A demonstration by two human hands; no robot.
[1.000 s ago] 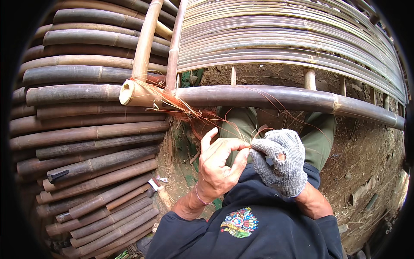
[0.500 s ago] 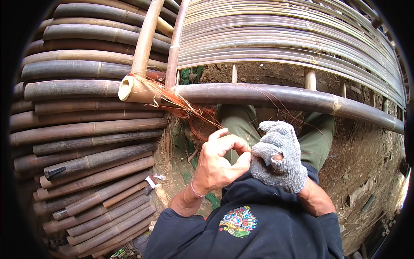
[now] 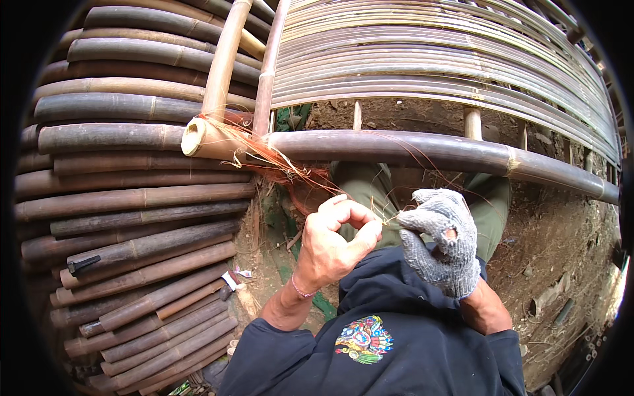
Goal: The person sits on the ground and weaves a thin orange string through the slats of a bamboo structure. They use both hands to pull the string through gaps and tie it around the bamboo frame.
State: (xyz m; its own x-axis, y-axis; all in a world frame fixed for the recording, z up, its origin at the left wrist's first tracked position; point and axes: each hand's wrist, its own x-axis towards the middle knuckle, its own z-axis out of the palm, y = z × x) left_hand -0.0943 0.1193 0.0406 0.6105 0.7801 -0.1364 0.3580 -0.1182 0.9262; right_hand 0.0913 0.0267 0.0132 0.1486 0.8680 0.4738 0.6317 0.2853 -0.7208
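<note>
My bare left hand [image 3: 335,243] is closed in a pinch on thin fibre strands [image 3: 387,220], whose pale, curled ends stick out past the fingertips. From beyond that hand, an orange-red fibre bundle [image 3: 277,162] runs back to the joint of the bamboo frame, where it wraps a short cut pole end [image 3: 196,135]. My right hand [image 3: 444,237] wears a grey knitted glove with a hole in it. Its thumb and forefinger are apart, close beside the loose strand ends. Whether a fine strand touches the gloved forefinger is hard to make out.
A thick dark bamboo rail [image 3: 409,145] crosses just beyond my hands, over my knees. Behind it lies a panel of thin bamboo slats [image 3: 396,53]. Stacked bamboo poles [image 3: 132,191] fill the left side, with a small black object [image 3: 84,265] on one. Bare soil [image 3: 548,264] lies to the right.
My gloved right hand has moved right, away from the left fingertips, and its thumb and forefinger have parted. Curled strand ends now show between the hands. The left hand keeps its pinch nearly in place.
</note>
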